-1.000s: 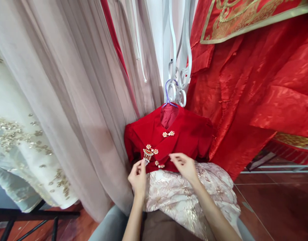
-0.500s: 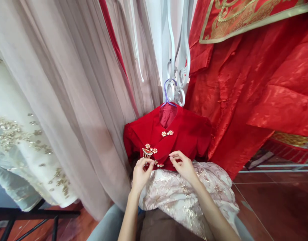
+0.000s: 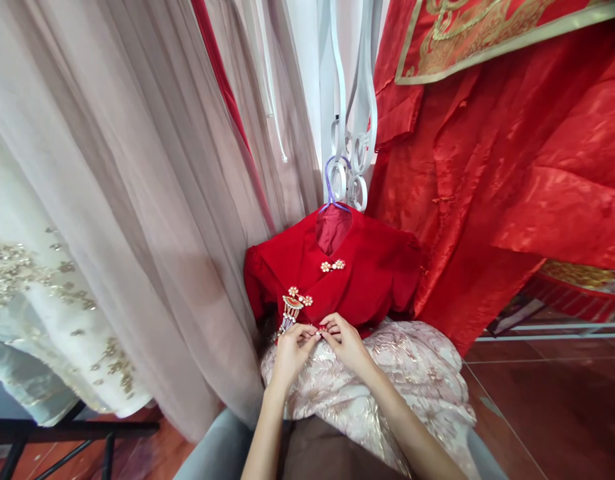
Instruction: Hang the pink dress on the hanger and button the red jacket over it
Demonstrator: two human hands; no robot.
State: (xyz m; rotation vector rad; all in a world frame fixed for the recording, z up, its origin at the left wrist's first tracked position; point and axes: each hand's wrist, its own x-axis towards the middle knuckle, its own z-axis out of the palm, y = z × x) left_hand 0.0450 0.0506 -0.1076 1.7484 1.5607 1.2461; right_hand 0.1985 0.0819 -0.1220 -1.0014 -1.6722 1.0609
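Observation:
A red velvet dress (image 3: 367,283) with a pale, gold-patterned skirt (image 3: 422,373) hangs on a purple hanger (image 3: 329,179) in front of me. At its lower waist, the fingertips of my left hand (image 3: 291,348) and my right hand (image 3: 346,343) pinch a small flower clasp (image 3: 319,331) from either side. Fingers cover much of this clasp, so I cannot tell whether it is fastened. Just above my left hand sits a fan-shaped ornament (image 3: 291,305) with hanging tassels. Another flower clasp (image 3: 333,266) lies across the chest, below the collar.
Behind the dress stands a white scrolled metal rack (image 3: 357,190). Long sheer beige fabric (image 3: 152,233) hangs on the left, beside a white garment with gold sequins (image 3: 52,280). Red satin garments (image 3: 487,180) fill the right. A black metal frame (image 3: 77,433) stands at lower left on the red tiled floor (image 3: 552,413).
Both hands have come together at the lower clasp; they were apart before. My right hand moved left and slightly down. More of the ornament's tassels now shows.

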